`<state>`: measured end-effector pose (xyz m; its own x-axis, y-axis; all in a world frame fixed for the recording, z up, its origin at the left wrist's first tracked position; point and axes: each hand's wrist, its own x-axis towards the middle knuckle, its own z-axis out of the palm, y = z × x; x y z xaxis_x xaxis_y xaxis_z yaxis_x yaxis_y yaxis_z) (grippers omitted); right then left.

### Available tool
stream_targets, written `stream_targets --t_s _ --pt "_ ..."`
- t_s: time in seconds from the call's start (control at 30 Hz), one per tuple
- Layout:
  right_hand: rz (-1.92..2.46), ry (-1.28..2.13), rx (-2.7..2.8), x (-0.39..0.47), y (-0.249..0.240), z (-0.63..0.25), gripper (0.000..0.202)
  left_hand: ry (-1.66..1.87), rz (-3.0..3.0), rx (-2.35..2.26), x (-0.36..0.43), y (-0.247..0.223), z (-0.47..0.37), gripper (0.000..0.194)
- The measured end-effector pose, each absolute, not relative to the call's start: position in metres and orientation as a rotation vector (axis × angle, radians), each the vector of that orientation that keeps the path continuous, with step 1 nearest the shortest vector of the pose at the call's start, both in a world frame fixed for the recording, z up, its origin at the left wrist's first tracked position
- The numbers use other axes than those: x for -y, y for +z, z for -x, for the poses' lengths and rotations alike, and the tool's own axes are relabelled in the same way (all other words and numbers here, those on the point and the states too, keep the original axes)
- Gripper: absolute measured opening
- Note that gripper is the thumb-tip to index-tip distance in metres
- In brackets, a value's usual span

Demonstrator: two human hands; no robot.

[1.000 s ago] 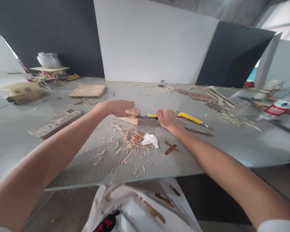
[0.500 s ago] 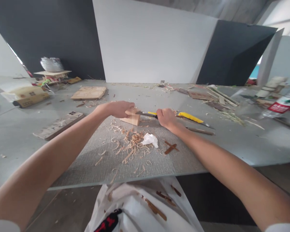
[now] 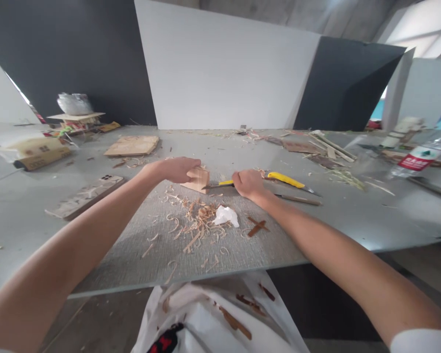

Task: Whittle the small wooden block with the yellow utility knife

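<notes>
My left hand (image 3: 179, 169) is closed around a small pale wooden block (image 3: 198, 180), holding it down at the far side of the grey textured mat (image 3: 139, 250). From the right, my right hand (image 3: 248, 183) grips a knife (image 3: 213, 186) with a narrow dark blade. The blade's tip lies against the near right end of the block. Yellow shows beside my right fingers; whether it is part of the knife I cannot tell. Curled wood shavings (image 3: 206, 212), a crumpled white tissue (image 3: 226, 216) and two crossed brown strips (image 3: 257, 227) lie nearer to me.
Right of my hand lie a yellow-handled knife (image 3: 286, 180) and a wooden-handled tool (image 3: 299, 199). A phone (image 3: 84, 196) and a flat board (image 3: 132, 145) are to the left. Wood scraps (image 3: 305, 147) and a plastic bottle (image 3: 417, 161) stand farther right. White cloth (image 3: 206, 314) covers my lap.
The knife blade has moved from the top edge of the block down to its near right end. My right hand has shifted slightly toward me. The view has turned a little.
</notes>
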<state>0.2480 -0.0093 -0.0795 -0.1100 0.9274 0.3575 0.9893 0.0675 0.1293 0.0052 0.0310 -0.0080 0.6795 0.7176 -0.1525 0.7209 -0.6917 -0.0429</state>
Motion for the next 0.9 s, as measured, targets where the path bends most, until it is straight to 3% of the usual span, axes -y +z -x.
stream_targets --t_s 0.63,0.9 --pt "2.009 -0.545 2.202 0.007 -0.081 -0.241 0.056 -0.169 -2.896 -1.185 -0.038 -0.012 -0.002 0.038" --pt "1.965 -0.56 2.042 0.007 -0.078 -0.248 0.063 -0.127 -2.847 -1.225 -0.04 -0.016 -0.004 0.045"
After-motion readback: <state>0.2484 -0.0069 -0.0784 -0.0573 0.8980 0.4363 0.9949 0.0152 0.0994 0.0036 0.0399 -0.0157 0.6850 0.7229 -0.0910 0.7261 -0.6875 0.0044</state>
